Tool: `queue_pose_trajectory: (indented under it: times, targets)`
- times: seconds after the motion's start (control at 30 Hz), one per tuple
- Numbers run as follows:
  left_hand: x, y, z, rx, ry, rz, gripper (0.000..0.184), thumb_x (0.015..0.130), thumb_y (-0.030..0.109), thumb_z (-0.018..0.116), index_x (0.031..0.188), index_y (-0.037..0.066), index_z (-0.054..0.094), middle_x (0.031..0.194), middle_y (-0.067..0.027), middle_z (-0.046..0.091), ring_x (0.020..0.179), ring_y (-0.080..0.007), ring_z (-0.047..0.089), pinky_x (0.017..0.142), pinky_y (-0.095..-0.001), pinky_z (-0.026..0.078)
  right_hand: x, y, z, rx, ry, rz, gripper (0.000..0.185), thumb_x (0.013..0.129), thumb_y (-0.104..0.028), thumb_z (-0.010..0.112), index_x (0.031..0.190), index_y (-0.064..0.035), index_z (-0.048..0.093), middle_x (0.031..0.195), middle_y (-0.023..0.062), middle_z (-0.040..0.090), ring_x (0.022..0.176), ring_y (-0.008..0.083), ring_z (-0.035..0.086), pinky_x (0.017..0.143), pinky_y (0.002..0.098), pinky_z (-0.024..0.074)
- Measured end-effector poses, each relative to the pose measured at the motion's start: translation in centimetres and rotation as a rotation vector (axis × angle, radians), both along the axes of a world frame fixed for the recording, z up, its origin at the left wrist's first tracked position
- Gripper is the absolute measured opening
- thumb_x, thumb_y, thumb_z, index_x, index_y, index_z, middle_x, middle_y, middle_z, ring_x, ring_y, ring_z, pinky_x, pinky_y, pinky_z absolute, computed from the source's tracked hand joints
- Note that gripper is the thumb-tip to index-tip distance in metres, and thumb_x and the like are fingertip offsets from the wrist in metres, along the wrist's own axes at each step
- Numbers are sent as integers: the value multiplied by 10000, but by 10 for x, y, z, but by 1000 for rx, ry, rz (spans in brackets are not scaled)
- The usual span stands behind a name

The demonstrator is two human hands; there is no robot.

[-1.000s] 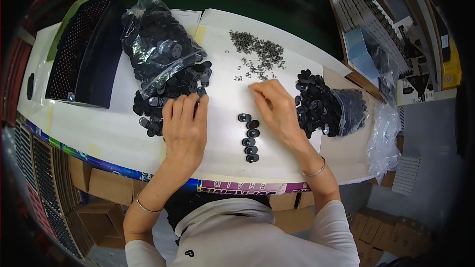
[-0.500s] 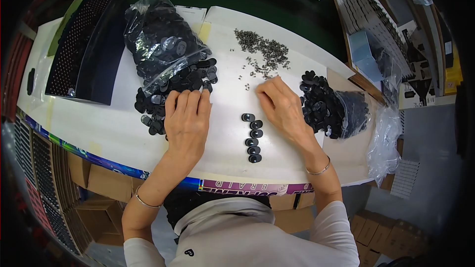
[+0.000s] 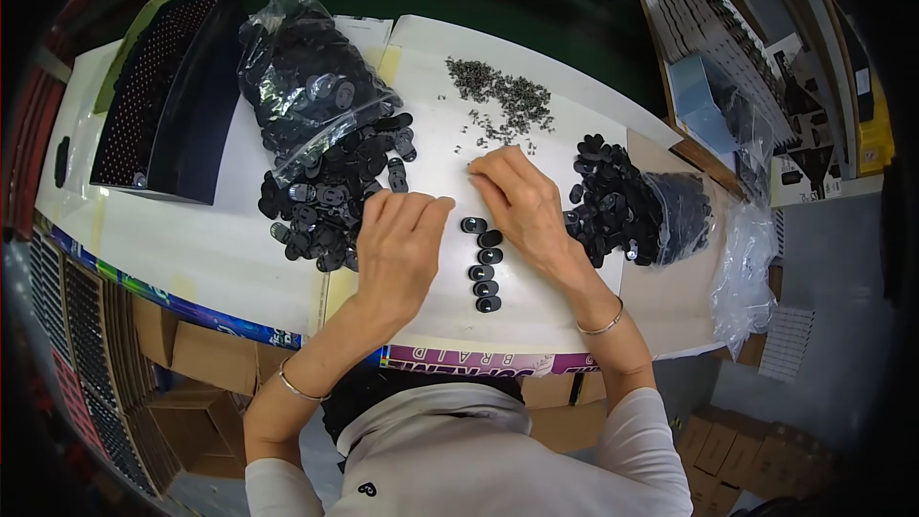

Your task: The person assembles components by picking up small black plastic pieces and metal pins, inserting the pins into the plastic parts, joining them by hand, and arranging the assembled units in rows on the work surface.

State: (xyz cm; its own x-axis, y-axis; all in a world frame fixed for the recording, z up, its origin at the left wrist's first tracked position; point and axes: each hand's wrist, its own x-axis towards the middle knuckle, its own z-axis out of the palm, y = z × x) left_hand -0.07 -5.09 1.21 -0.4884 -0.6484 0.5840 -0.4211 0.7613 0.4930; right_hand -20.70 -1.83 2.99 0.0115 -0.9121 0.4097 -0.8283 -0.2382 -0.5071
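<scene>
My left hand (image 3: 397, 254) is over the white tabletop, right of the pile of black oval plastic pieces (image 3: 330, 193). Its fingers are curled together, and whatever they grip is hidden behind them. My right hand (image 3: 526, 209) is closed in a pinch just below the scattered small metal parts (image 3: 512, 101). Something tiny may be at its fingertips, too small to name. Between the two hands, a column of several black oval pieces (image 3: 481, 273) with shiny spots lies on the table.
A clear bag (image 3: 311, 86) full of black pieces lies behind the left pile. At right is another pile of black parts (image 3: 608, 196) beside an open plastic bag (image 3: 680, 215). A dark box (image 3: 168, 96) stands at far left, and crumpled plastic (image 3: 747, 273) hangs at the right edge.
My left hand has moved right, away from the black pile, toward my right hand. My right hand has shifted slightly left and down from the metal parts.
</scene>
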Motion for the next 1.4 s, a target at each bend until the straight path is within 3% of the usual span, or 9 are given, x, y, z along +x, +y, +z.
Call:
queue_pose_trajectory:
  times: [0.13, 0.33, 0.43, 0.53, 0.73, 0.83, 1.13, 1.4]
  targets:
    - [-3, 2, 3, -3, 34, 20, 214, 894, 3, 754, 1106, 11, 780, 1061, -101, 702, 925, -283, 664, 911, -427, 506, -2, 5, 9, 65, 53, 14, 70, 975, -45, 744, 1026, -20, 702, 974, 126, 646, 805, 367, 692, 710, 445, 584]
    - [7, 13, -9, -79, -65, -33, 311, 874, -1, 752, 1183, -28, 777, 1100, -112, 680, 1036, -295, 662, 949, -459, 514, -19, 10, 40, 493, -13, 41, 83, 1007, -82, 705, 1044, -9, 718, 981, 145, 680, 795, 337, 692, 742, 424, 573]
    - [6, 12, -11, -91, -76, -55, 353, 863, 0, 732, 1213, -27, 767, 1145, -128, 680, 1085, -311, 665, 988, -468, 514, -20, 4, 28, 375, -194, -26, 135, 1013, -35, 709, 1137, 3, 746, 946, 95, 687, 744, 168, 645, 696, 328, 534]
    - [8, 13, -7, -75, -95, -80, 389, 854, 3, 715, 1240, -24, 755, 1182, -136, 680, 1118, -326, 662, 1012, -478, 511, -22, 9, 23, 366, -257, -51, 179, 1012, -29, 724, 1188, -7, 753, 956, 73, 687, 763, 142, 642, 695, 316, 535]
    - [10, 15, -12, -96, -108, -127, 411, 843, 9, 713, 1251, -32, 743, 1219, -141, 682, 1144, -336, 657, 1037, -493, 507, -12, 19, 20, 245, -130, -59, 165, 980, -11, 768, 1144, -18, 752, 977, 89, 688, 759, 192, 670, 689, 331, 544]
    - [9, 15, -13, -103, -105, -130, 413, 845, 11, 710, 1254, -38, 741, 1243, -142, 686, 1169, -335, 650, 1040, -496, 506, -12, 16, 16, 182, -17, -15, 99, 982, -36, 759, 1073, -21, 721, 1002, 134, 682, 802, 344, 725, 698, 410, 579]
    - [7, 15, -13, -87, -109, -137, 416, 859, 20, 700, 1267, -51, 735, 1288, -142, 691, 1205, -329, 636, 1043, -486, 506, -16, 13, 21, 201, 10, 8, 63, 990, -34, 740, 1042, -24, 707, 975, 134, 661, 771, 363, 697, 683, 431, 557]
    - [6, 15, -15, -101, -114, -129, 406, 856, 35, 703, 1250, -56, 731, 1304, -147, 693, 1215, -335, 633, 1035, -486, 505, 6, 9, 22, 296, -171, 110, 52, 1000, -40, 716, 1050, -30, 708, 993, 134, 677, 797, 356, 696, 701, 435, 552]
